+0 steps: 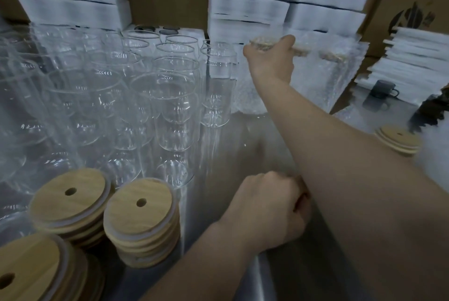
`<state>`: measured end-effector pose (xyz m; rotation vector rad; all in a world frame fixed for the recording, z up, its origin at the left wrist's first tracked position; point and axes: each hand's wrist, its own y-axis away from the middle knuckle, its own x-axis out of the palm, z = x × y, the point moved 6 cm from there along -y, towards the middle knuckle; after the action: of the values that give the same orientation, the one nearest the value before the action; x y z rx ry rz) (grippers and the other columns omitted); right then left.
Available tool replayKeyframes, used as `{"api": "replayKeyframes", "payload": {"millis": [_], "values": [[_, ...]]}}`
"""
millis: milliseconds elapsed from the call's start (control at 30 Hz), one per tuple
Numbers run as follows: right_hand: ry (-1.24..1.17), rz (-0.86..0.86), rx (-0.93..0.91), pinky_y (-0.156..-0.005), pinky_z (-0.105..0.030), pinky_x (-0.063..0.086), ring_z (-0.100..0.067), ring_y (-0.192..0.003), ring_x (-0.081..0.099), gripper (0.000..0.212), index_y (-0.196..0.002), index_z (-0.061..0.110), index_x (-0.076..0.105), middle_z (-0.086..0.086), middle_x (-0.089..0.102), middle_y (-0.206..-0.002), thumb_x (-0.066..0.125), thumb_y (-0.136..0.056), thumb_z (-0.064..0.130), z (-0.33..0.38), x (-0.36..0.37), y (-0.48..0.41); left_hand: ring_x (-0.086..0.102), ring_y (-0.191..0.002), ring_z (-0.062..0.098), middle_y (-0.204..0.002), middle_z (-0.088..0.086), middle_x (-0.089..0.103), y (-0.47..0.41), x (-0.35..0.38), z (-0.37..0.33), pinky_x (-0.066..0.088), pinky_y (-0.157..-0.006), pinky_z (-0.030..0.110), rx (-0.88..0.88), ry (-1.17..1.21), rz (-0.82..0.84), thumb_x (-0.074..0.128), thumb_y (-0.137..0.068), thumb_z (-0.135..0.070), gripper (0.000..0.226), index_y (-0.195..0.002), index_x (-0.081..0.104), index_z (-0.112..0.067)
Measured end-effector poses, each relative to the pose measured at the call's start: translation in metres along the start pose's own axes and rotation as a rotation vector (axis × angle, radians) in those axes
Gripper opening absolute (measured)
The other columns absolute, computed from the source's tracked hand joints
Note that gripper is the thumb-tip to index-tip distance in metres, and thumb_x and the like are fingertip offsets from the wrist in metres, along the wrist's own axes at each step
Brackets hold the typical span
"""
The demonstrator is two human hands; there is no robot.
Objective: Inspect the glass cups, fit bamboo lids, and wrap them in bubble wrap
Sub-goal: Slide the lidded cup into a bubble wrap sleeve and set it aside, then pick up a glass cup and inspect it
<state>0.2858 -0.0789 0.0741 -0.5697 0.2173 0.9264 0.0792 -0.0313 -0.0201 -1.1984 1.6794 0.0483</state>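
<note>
Right hand (269, 58) is holding a wrapped cup (251, 96) at the far side of the table (243, 150), arm at full stretch. The fingers are curling over the cup's top and gripping the lidded end, with bamboo showing through the bubble wrap. It's blurred there, so I can't tell if the base is touching the table. The cup is sitting between the bare glass cups (175, 96) on one side and the row of finished wrapped cups (330, 75) on the other, just beside both.

Left hand (267, 208) is resting mid-table with its fingers curling under, touching the right forearm. The underside is hidden, so I can't tell whether it's pinching anything.

I'm reading this as the stow step for this cup. Plenty of bare cups are waiting.

Risks I'm seeing:
- Top-only grip: if the lid is seated loosely, the cup could be slipping out of it inside the wrap.
- Tight gap: setting down off-line means knocking the nearest bare glass, and they're packed touching, so one tip could be taking several over.
- The small lid stack (398, 140) is sitting just beside the outstretched forearm, so a careless pull-back could be sweeping it off.
- The tall lid stacks (143, 218) are leaning a bit near the left wrist.
</note>
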Motion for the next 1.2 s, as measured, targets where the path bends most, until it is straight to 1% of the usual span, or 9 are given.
{"api": "replayKeyframes", "payload": {"millis": [167, 267, 467, 533, 600, 700, 833, 967, 1200], "values": [[0.090, -0.028, -0.004, -0.080, -0.038, 0.040, -0.033, -0.122, 0.049, 0.079, -0.141, 0.013, 0.029, -0.007, 0.046, -0.138, 0.067, -0.082, 0.048, 0.002, 0.012, -0.001, 0.048, -0.063, 0.046, -0.068, 0.017, 0.056, -0.001, -0.003, 0.000, 0.030, -0.053, 0.033, -0.002, 0.033, -0.033, 0.042, -0.077, -0.027, 0.034, -0.058, 0.014, -0.024], [0.103, -0.032, -0.035, -0.076, -0.036, 0.038, -0.031, -0.119, 0.052, 0.077, -0.138, 0.013, 0.032, -0.006, 0.049, -0.134, 0.068, -0.081, 0.050, 0.003, 0.017, -0.001, 0.046, -0.057, 0.044, -0.063, 0.015, 0.054, -0.002, -0.006, 0.001, 0.026, -0.051, 0.029, 0.026, 0.020, -0.074, 0.049, -0.076, -0.023, 0.031, -0.062, 0.021, -0.022], [0.082, -0.035, -0.048, -0.082, -0.040, 0.048, -0.031, -0.111, 0.057, 0.077, -0.140, 0.015, 0.030, -0.006, 0.053, -0.128, 0.068, -0.081, 0.048, 0.005, 0.019, 0.000, 0.045, -0.050, 0.037, -0.056, 0.010, 0.052, -0.001, -0.007, 0.000, 0.025, -0.048, 0.022, 0.053, 0.001, -0.088, 0.036, -0.077, -0.032, 0.020, -0.064, 0.023, -0.023], [0.066, -0.036, -0.020, -0.088, -0.043, 0.049, -0.032, -0.113, 0.055, 0.080, -0.144, 0.018, 0.025, -0.008, 0.051, -0.130, 0.067, -0.081, 0.045, 0.003, 0.020, 0.002, 0.044, -0.048, 0.036, -0.055, 0.010, 0.052, -0.001, -0.008, 0.000, 0.025, -0.048, 0.021, 0.055, 0.000, -0.096, 0.042, -0.076, -0.029, 0.024, -0.065, 0.021, -0.024], [0.079, 0.000, -0.002, -0.091, -0.042, 0.044, -0.031, -0.119, 0.049, 0.082, -0.146, 0.021, 0.023, -0.009, 0.048, -0.134, 0.067, -0.081, 0.046, 0.002, 0.022, 0.001, 0.044, -0.051, 0.038, -0.058, 0.011, 0.052, -0.001, -0.008, 0.001, 0.025, -0.049, 0.023, 0.034, 0.014, -0.087, 0.050, -0.075, -0.023, 0.034, -0.064, 0.018, -0.025], [0.085, 0.117, 0.020, -0.090, -0.043, 0.036, -0.031, -0.127, 0.039, 0.081, -0.146, 0.021, 0.022, -0.008, 0.044, -0.138, 0.066, -0.083, 0.046, 0.001, 0.026, -0.003, 0.048, -0.066, 0.040, -0.072, 0.012, 0.056, -0.002, -0.002, 0.004, 0.026, -0.055, 0.031, -0.036, 0.027, -0.008, 0.045, -0.081, -0.027, 0.035, -0.060, 0.017, -0.023], [0.066, 0.207, 0.009, -0.085, -0.039, 0.042, -0.034, -0.125, 0.045, 0.083, -0.144, 0.018, 0.020, -0.009, 0.044, -0.139, 0.070, -0.082, 0.041, 0.001, 0.023, -0.006, 0.051, -0.076, 0.038, -0.082, 0.011, 0.060, -0.003, -0.001, 0.006, 0.033, -0.060, 0.035, -0.064, 0.029, 0.012, 0.042, -0.088, -0.030, 0.026, -0.067, 0.027, -0.022], [0.120, 0.115, -0.015, -0.081, -0.038, 0.046, -0.031, -0.116, 0.053, 0.078, -0.141, 0.015, 0.025, -0.007, 0.047, -0.135, 0.070, -0.082, 0.039, 0.002, 0.016, -0.007, 0.052, -0.077, 0.039, -0.083, 0.012, 0.060, -0.003, -0.001, 0.006, 0.035, -0.060, 0.036, -0.069, 0.030, 0.027, 0.045, -0.090, -0.026, 0.030, -0.066, 0.026, -0.022], [0.267, -0.047, -0.036, -0.070, -0.036, 0.036, -0.031, -0.115, 0.051, 0.069, -0.143, 0.016, 0.028, -0.007, 0.041, -0.139, 0.064, -0.088, 0.037, -0.005, 0.010, -0.012, 0.046, -0.068, 0.041, -0.077, 0.015, 0.059, -0.002, -0.002, 0.003, 0.034, -0.057, 0.035, -0.058, 0.051, 0.022, 0.037, -0.079, -0.027, 0.020, -0.065, 0.023, -0.023]]}}
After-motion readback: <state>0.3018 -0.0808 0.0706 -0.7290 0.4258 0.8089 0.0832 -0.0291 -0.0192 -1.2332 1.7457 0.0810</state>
